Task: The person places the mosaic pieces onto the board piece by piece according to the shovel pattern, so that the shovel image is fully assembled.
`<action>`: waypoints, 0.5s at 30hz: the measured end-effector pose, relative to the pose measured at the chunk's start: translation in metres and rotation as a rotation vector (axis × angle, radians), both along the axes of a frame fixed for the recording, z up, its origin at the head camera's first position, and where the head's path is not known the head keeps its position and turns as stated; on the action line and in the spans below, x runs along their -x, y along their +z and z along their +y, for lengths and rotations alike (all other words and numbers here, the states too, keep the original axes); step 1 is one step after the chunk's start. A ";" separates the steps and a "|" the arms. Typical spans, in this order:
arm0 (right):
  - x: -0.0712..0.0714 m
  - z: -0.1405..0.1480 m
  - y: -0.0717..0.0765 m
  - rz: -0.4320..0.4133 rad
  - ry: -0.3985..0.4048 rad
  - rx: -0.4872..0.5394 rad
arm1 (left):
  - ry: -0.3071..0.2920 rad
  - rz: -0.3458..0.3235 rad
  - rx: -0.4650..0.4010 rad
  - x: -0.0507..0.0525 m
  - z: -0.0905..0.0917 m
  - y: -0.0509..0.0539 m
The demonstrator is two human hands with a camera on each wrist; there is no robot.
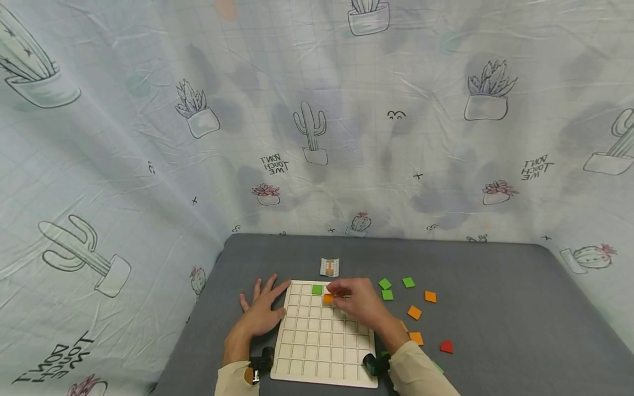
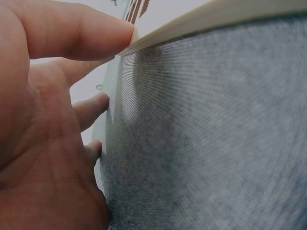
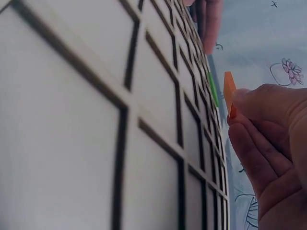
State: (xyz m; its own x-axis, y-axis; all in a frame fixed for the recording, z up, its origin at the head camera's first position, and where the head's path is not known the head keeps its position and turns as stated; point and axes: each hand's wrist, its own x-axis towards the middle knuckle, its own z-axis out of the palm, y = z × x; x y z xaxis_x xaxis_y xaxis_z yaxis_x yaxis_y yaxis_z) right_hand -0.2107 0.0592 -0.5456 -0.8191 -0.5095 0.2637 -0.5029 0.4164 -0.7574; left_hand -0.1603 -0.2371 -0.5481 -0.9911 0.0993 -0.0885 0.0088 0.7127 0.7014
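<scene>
A pale grid board [image 1: 312,352] lies on the grey table, with a green square tile [image 1: 317,289] in its far row. My right hand [image 1: 364,302] pinches an orange tile [image 1: 328,298] between thumb and fingers over the board's far part; the right wrist view shows this orange tile [image 3: 229,93] held on edge above the grid. My left hand [image 1: 262,312] is spread on the table at the board's left side, and in the left wrist view its thumb [image 2: 81,33] touches the board's edge [image 2: 192,24].
A small printed card [image 1: 329,267] lies beyond the board. To the right are several loose green tiles [image 1: 408,282], several orange tiles [image 1: 414,312] and a red piece [image 1: 446,346]. A patterned cloth [image 1: 366,143] hangs behind the table [image 1: 495,297].
</scene>
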 end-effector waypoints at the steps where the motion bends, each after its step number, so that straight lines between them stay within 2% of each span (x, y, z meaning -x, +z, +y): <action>1: 0.000 -0.001 -0.001 0.009 -0.003 -0.005 | 0.000 -0.001 -0.001 0.000 0.000 0.000; 15: 0.001 -0.011 -0.004 0.098 -0.006 -0.103 | 0.004 0.015 -0.005 0.001 0.000 -0.002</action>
